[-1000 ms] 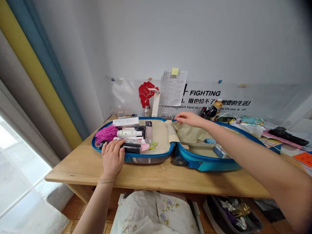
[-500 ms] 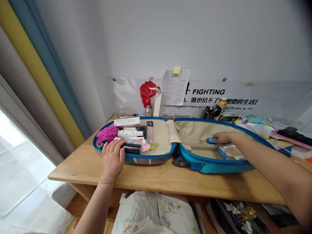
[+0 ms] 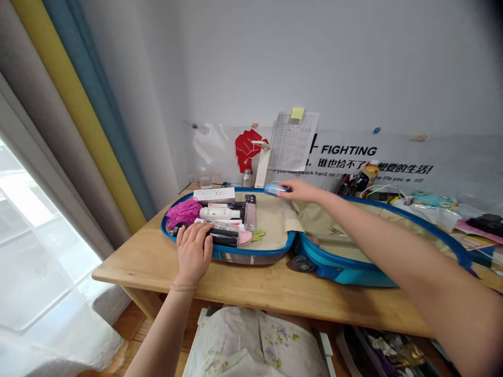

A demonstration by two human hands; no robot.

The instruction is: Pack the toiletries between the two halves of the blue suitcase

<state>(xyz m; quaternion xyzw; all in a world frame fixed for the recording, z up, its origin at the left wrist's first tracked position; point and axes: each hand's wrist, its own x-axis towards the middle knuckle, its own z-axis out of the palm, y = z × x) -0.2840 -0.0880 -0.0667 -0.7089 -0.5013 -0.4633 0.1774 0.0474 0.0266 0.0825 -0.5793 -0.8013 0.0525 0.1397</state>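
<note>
One blue suitcase (image 3: 251, 250), one small blue bottle (image 3: 272, 189) at 12 o'clock, one pink bath pouf (image 3: 184, 212) at 10 o'clock, one white box (image 3: 214, 195)

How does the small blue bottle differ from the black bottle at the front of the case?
The small blue bottle is light blue and looks shorter; the black bottle is dark and longer. The small blue bottle is held up by the right hand above the far rim of the suitcase; the black bottle lies packed inside, the left hand resting on its end. Both point roughly sideways.
</note>
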